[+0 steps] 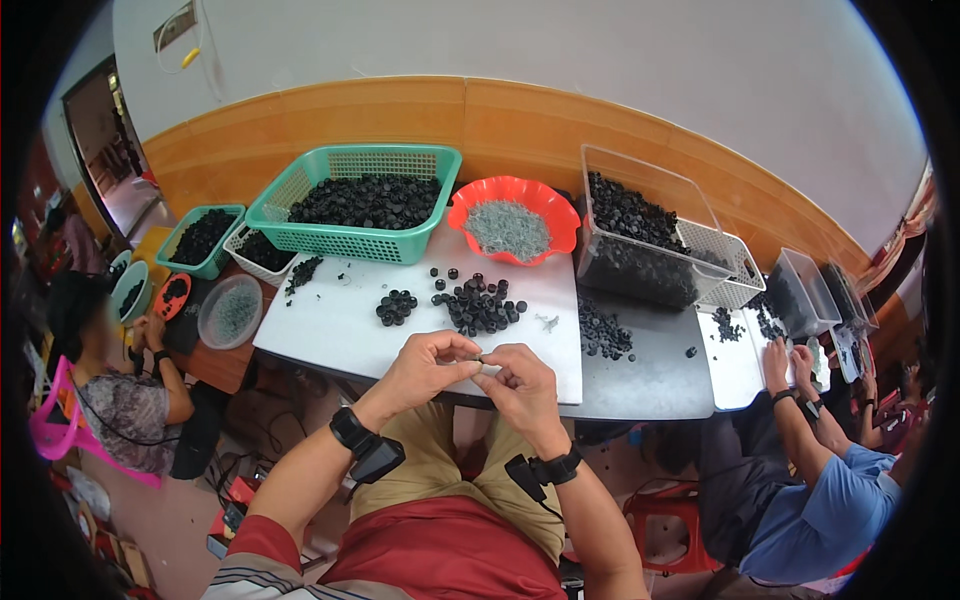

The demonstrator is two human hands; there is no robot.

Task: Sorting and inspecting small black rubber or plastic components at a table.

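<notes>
Just off the front edge of the white board (345,345), my left hand (425,368) and my right hand (525,388) meet fingertip to fingertip. Both pinch a tiny dark piece (481,361) with something pale beside it; fingers hide most of it. Beyond them on the board lies a heap of small round black caps (482,308), with a smaller cluster of black caps (396,307) to its left. A few clear bits (547,323) rest to the right of the heap.
At the back stand a green basket of black parts (425,243), a red scalloped bowl (565,222) of clear pieces and a clear bin (640,270) of black parts. Loose black parts (603,332) lie right. Co-workers sit at left (130,400) and right (825,500).
</notes>
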